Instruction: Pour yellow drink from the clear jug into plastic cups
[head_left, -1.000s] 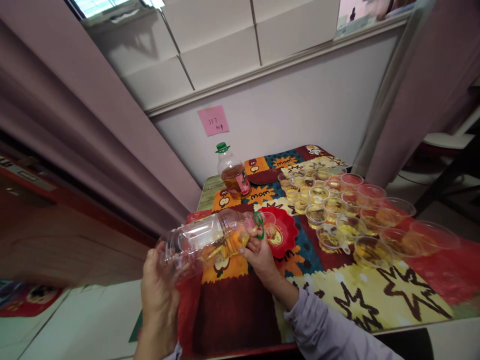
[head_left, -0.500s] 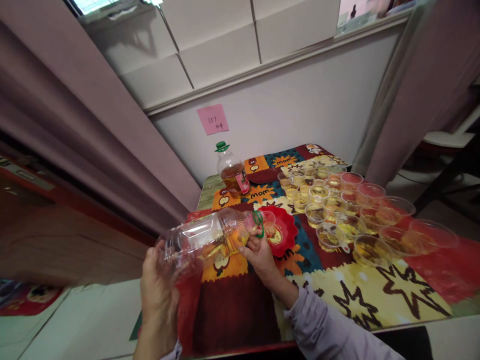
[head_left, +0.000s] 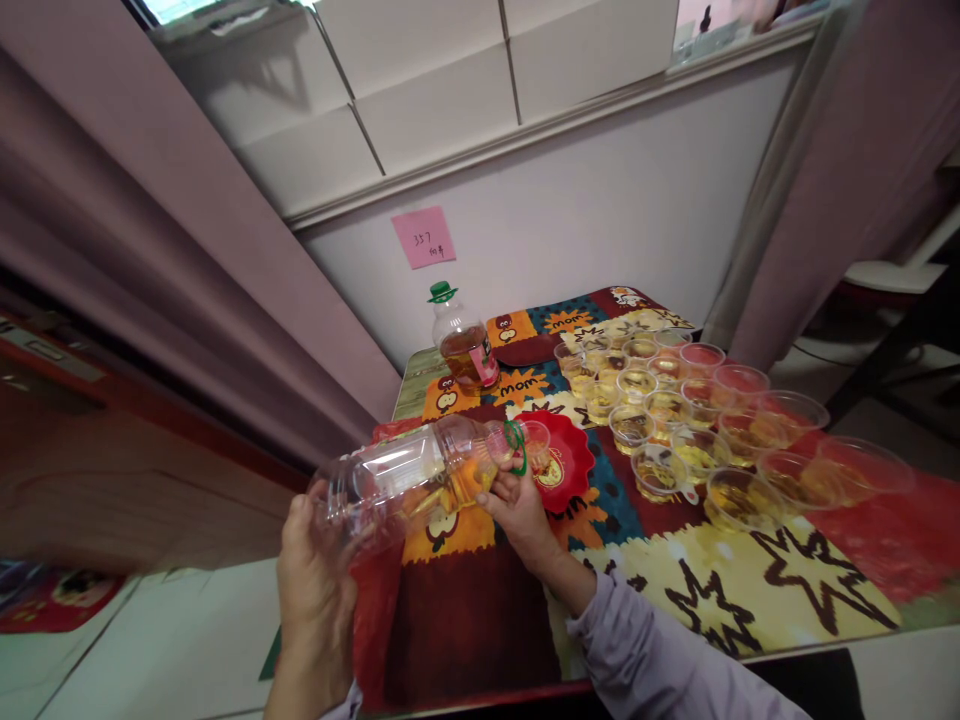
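Observation:
A large clear plastic bottle [head_left: 401, 478] lies tilted almost level across my view, its mouth toward the right, with a little yellow liquid along its lower side. My left hand [head_left: 315, 575] grips its base. Near the neck, my right hand [head_left: 521, 510] closes round the bottle from below, its fingers beside the green ring [head_left: 516, 447]. The mouth sits at the rim of a clear plastic cup [head_left: 537, 440], which is over a red scalloped plate [head_left: 577, 470]. Whether the right fingers also touch the cup, I cannot tell.
Several clear cups of yellow liquid [head_left: 660, 470] crowd the table's right side. A green-capped bottle of amber liquid [head_left: 469, 355] stands at the back near the wall. The table has a colourful patterned cloth [head_left: 472, 620]. A curtain [head_left: 225, 250] hangs at left.
Almost nothing differs. Both hands keep the bottle tilted at the cup, and the view has shifted very slightly.

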